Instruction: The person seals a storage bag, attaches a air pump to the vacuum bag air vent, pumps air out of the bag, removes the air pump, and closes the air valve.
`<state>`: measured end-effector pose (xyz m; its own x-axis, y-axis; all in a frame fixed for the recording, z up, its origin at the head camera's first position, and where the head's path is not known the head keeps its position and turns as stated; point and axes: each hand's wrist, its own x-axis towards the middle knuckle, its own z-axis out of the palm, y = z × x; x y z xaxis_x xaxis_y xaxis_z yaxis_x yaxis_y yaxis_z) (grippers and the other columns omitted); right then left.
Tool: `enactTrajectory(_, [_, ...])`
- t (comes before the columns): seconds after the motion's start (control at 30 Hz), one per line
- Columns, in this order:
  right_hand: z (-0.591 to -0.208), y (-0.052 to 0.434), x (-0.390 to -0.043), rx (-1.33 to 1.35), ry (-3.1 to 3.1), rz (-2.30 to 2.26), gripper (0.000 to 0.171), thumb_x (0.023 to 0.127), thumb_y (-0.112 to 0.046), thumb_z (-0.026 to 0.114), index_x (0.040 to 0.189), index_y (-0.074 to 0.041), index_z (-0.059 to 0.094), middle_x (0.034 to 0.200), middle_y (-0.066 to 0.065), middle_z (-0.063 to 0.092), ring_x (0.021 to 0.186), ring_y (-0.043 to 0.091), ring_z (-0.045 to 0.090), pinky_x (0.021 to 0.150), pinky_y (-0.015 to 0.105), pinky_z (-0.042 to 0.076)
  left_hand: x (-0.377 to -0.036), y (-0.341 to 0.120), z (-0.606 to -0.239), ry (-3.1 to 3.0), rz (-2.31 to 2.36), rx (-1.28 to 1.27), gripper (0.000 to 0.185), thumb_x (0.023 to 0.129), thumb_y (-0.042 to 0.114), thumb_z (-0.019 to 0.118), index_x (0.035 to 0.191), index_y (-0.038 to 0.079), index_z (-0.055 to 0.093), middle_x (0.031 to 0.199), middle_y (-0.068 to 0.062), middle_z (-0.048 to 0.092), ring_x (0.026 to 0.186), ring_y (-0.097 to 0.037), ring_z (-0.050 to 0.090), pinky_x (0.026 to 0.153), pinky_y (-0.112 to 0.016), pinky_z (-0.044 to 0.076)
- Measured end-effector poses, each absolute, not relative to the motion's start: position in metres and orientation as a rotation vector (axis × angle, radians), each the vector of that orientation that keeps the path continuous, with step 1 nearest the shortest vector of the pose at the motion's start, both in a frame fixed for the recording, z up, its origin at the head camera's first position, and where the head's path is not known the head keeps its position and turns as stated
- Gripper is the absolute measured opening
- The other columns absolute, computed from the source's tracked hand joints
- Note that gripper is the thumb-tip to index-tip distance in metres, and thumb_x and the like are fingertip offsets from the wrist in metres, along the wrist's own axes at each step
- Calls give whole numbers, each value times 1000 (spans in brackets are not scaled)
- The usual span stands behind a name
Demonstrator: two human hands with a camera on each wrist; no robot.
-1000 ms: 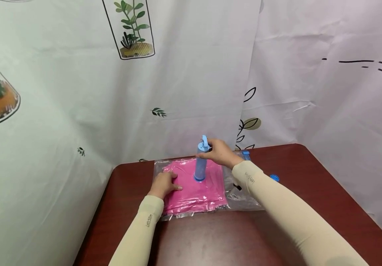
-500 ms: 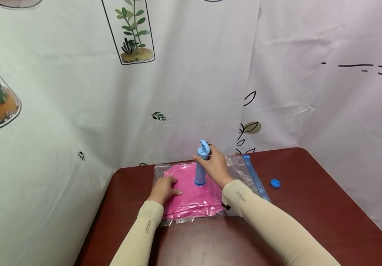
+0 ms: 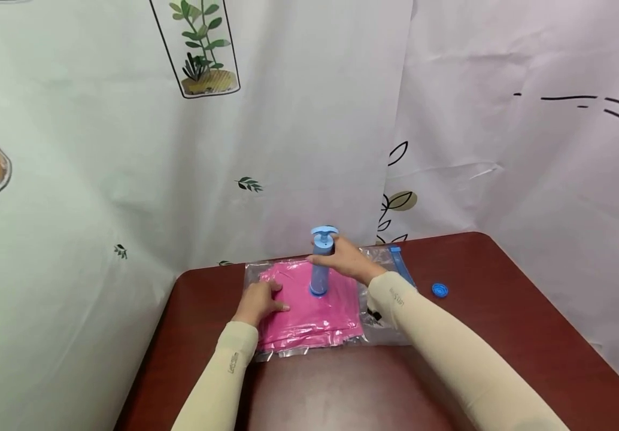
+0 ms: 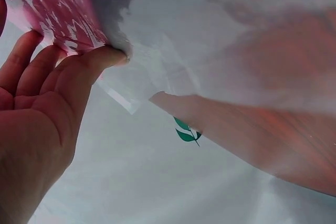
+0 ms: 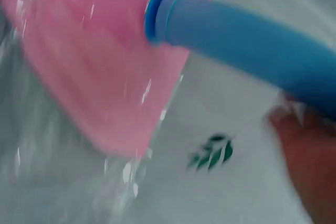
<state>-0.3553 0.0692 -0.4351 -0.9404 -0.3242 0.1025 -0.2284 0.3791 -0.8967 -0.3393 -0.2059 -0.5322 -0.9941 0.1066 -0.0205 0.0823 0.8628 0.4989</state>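
Note:
A clear plastic vacuum storage bag lies on the table with folded pink cloth inside it. On the bag stands a blue hand pump, nearly upright, its round base against the plastic over the cloth. My right hand grips the upper part of the pump barrel, just under the T-shaped handle. In the right wrist view the barrel runs from the bag towards my blurred fingers. My left hand rests on the left side of the bag, fingers and thumb spread on the plastic.
A small round blue cap lies on the dark red table, right of the bag. The bag's blue zip strip runs along its right end. White printed fabric hangs right behind the table's back edge.
My right hand has turned the pump: its handle, seen end-on at first, now lies broadside to the head view. The left hand keeps its place on the bag.

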Motion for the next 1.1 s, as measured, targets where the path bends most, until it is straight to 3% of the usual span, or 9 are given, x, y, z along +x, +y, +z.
enactTrajectory(0.17, [-442, 55, -343, -219, 2807, -1681, 87, 93, -43, 96, 155, 0, 53, 144, 24, 74, 134, 42, 74, 115, 56, 62, -323, -198, -522, 2957, 822, 120, 65, 85, 26, 102, 141, 3, 79, 138, -22, 80, 112, -31, 74, 108, -52, 65])
enactTrajectory(0.33, [-435, 55, -339, -312, 2883, -1689, 64, 97, -33, 94, 142, 0, 64, 134, 22, 79, 123, 38, 79, 104, 52, 67, -329, -204, -530, 3037, 791, 230, 61, 85, 31, 102, 135, 5, 82, 119, -17, 84, 92, -23, 65, 87, -40, 63])
enactTrajectory(0.43, [-429, 58, -342, -432, 2775, -1716, 52, 101, -20, 86, 145, -1, 67, 140, 22, 78, 132, 39, 76, 110, 52, 65, -327, -202, -517, 3011, 802, 178, 61, 85, 28, 102, 138, 5, 81, 126, -18, 83, 96, -25, 67, 92, -43, 64])
enactTrajectory(0.53, [-428, 58, -344, -478, 2637, -1784, 62, 99, -10, 79, 158, -2, 63, 152, 22, 74, 146, 41, 68, 122, 55, 57, -336, -209, -525, 3001, 798, 136, 66, 84, 29, 103, 141, 7, 80, 134, -18, 82, 101, -25, 69, 99, -46, 65])
enactTrajectory(0.63, [-434, 53, -343, -419, 2599, -1803, 78, 99, -20, 82, 168, -4, 51, 163, 22, 65, 154, 43, 61, 129, 58, 50, -347, -221, -552, 3032, 779, 159, 69, 82, 34, 104, 141, 10, 80, 135, -15, 83, 106, -25, 73, 102, -46, 66])
enactTrajectory(0.73, [-439, 48, -340, -310, 2687, -1787, 87, 98, -36, 91, 167, -5, 47, 160, 24, 64, 147, 44, 65, 123, 59, 55, -357, -227, -579, 3066, 752, 187, 72, 78, 41, 106, 140, 12, 82, 133, -13, 84, 108, -25, 76, 104, -49, 66])
enactTrajectory(0.9, [-434, 48, -338, -218, 2766, -1843, 74, 94, -32, 96, 149, -5, 55, 138, 20, 71, 126, 39, 73, 107, 52, 65, -361, -226, -588, 3093, 746, 222, 70, 76, 44, 106, 135, 13, 84, 123, -12, 86, 96, -23, 74, 91, -47, 66])
enactTrajectory(1.03, [-432, 52, -337, -323, 2693, -1879, 61, 100, -15, 85, 152, 0, 56, 143, 25, 71, 135, 43, 72, 116, 56, 62, -350, -218, -564, 3076, 777, 225, 63, 80, 38, 105, 132, 9, 84, 114, -12, 85, 88, -23, 66, 82, -40, 61])
enactTrajectory(1.1, [-434, 53, -338, -381, 2647, -1851, 64, 99, -11, 78, 157, 1, 53, 151, 28, 68, 143, 47, 67, 121, 62, 56, -341, -212, -547, 3060, 795, 205, 60, 83, 34, 103, 133, 7, 83, 115, -15, 84, 89, -25, 64, 84, -41, 61])
